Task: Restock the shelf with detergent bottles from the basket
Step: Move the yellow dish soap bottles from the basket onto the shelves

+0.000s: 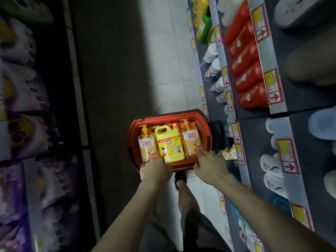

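Head view: you are looking straight down a shop aisle, both bare arms reaching to a basket (130, 142) on the tiled floor (172, 70).
Basket: red, with a black handle (220, 135) sticking out at its right edge; it stands just beside the foot of the shelf (254, 142).
Detergent bottles: three lie side by side in the basket, caps toward its far edge. A left pump bottle (146, 148) lies by the left wall, a yellow jug (170, 146) in the middle, and a right pump bottle (190, 142) by the right wall.
Left hand (156, 170): it is at the basket's near left corner, knuckles up, fingers curled down at the left pump bottle's base. The fingertips are hidden, so I cannot tell whether you grip bottle or rim.
Right hand (209, 163): it is at the near right corner, with your fingers spread and fairly straight. The tips seem to touch the right pump bottle's base, and the hand grips nothing.
Shelf: it runs along your right, with price tags (238, 137) on its front edges. Red packs (249, 73) and pale slippers (272, 166) sit on its tiers.
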Demonstrator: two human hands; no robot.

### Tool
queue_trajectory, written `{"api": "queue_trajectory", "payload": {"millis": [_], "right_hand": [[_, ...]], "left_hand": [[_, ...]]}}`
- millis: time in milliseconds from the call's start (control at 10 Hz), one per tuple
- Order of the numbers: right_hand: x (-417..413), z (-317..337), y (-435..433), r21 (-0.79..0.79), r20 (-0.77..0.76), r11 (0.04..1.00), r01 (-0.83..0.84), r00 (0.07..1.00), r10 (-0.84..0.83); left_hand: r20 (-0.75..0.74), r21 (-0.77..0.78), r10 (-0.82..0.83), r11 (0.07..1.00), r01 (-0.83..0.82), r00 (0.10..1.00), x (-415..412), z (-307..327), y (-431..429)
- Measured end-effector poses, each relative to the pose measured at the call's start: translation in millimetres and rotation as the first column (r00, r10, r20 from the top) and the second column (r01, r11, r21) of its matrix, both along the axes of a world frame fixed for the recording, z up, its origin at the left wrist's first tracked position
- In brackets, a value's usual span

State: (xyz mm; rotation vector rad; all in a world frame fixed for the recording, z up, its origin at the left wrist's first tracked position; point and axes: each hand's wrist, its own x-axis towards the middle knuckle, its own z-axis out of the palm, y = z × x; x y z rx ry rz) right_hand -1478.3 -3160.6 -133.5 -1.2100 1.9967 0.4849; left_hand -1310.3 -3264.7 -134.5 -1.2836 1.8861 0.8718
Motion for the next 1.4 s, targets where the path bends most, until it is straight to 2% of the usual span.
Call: {"api": "queue_trajectory", "payload": {"millis": [200, 400, 500, 600, 700, 800, 900, 1000, 1100, 1200, 1300, 1400], "right_hand": [[-23.5, -86.6, -7.4, 0.029, -0.015, 0.996, 0.084, 0.996, -0.084], [-38.5, -163.4, -8.1, 0.095, -0.062, 0.994, 0.061, 0.997, -0.055], [-41.4, -197.0, -7.1, 0.093, -0.041, 0.990, 0.111, 0.993, -0.107], [-43.9, -223.8, -7.4, 0.055, 0.026, 0.965, 0.255, 0.966, -0.257], [-45.6, -245.2, -9.9, 0.038, 0.095, 0.888, 0.459, 0.883, -0.460], [-47.4, -260.8, -16.7, 0.053, 0.144, 0.733, 0.678, 0.721, -0.678], [-48.7, -274.8, -23.1, 0.104, 0.188, 0.541, 0.834, 0.518, -0.835], [-51.5, -292.8, -25.4, 0.128, 0.222, 0.418, 0.899, 0.385, -0.896], [-55.4, -309.2, -22.3, 0.182, 0.277, 0.310, 0.933, 0.254, -0.927], [-57.3, -317.6, -17.7, 0.267, 0.320, 0.230, 0.936, 0.139, -0.937], [-55.7, -316.4, -14.3, 0.317, 0.337, 0.241, 0.917, 0.129, -0.933], [-49.5, -296.8, -18.4, 0.326, 0.357, 0.242, 0.914, 0.118, -0.927]], "left_hand": [[0.034, 0.033, -0.081, 0.996, 0.080, 0.996, -18.5, -88.2, -19.8], [0.000, 0.054, -0.227, 0.972, 0.227, 0.974, -37.5, -167.8, -8.1], [0.003, 0.104, -0.231, 0.968, 0.229, 0.973, -47.6, -202.6, 0.6], [-0.032, 0.125, -0.208, 0.970, 0.210, 0.978, -60.4, -228.9, 8.5], [-0.087, 0.177, -0.079, 0.980, 0.094, 0.993, -71.9, -247.3, 15.3], [-0.142, 0.236, 0.106, 0.969, -0.070, 0.984, -79.2, -262.4, 25.4], [-0.159, 0.317, 0.348, 0.904, -0.287, 0.924, -83.1, -271.3, 35.6], [-0.125, 0.373, 0.522, 0.813, -0.448, 0.844, -86.3, -280.3, 41.6], [-0.040, 0.453, 0.666, 0.677, -0.581, 0.745, -88.2, -285.6, 45.0], [0.028, 0.522, 0.738, 0.564, -0.640, 0.674, -86.4, -291.2, 42.8], [0.105, 0.547, 0.798, 0.452, -0.704, 0.594, -78.6, -308.4, 42.3], [0.144, 0.575, 0.815, 0.393, -0.718, 0.562, -79.1, -287.0, 30.4]]}}
